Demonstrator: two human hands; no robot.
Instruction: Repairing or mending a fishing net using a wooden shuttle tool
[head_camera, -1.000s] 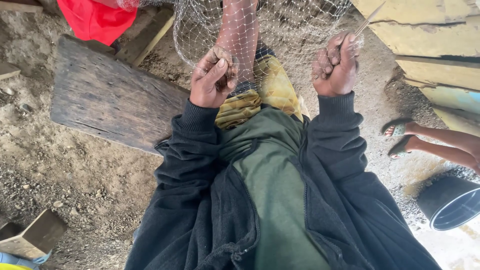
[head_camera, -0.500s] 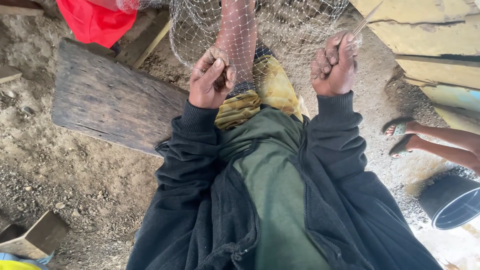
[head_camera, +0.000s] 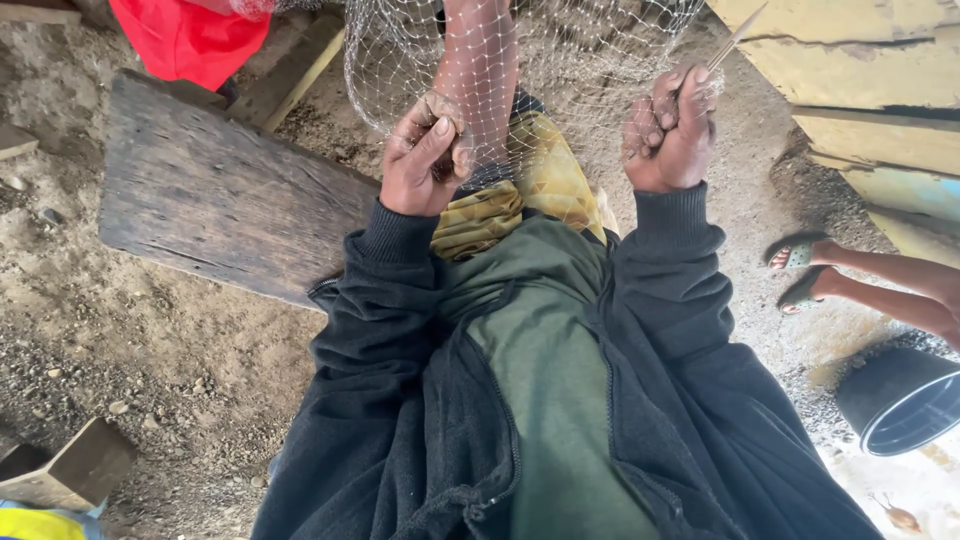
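A: Net (head_camera: 560, 70) position?
B: Hangs over the knee, above the wooden bench (head_camera: 220, 210). Left hand (head_camera: 428, 155) pinches its mesh closed; right hand (head_camera: 672, 130) grips mesh plus a thin netting needle (head_camera: 735, 38).
A: Progress?
B: Mid-work, by my judgement; finished extent not visible.

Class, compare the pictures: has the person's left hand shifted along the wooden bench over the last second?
No. The left hand grips the fishing net at the same spot beside the wooden bench edge throughout.
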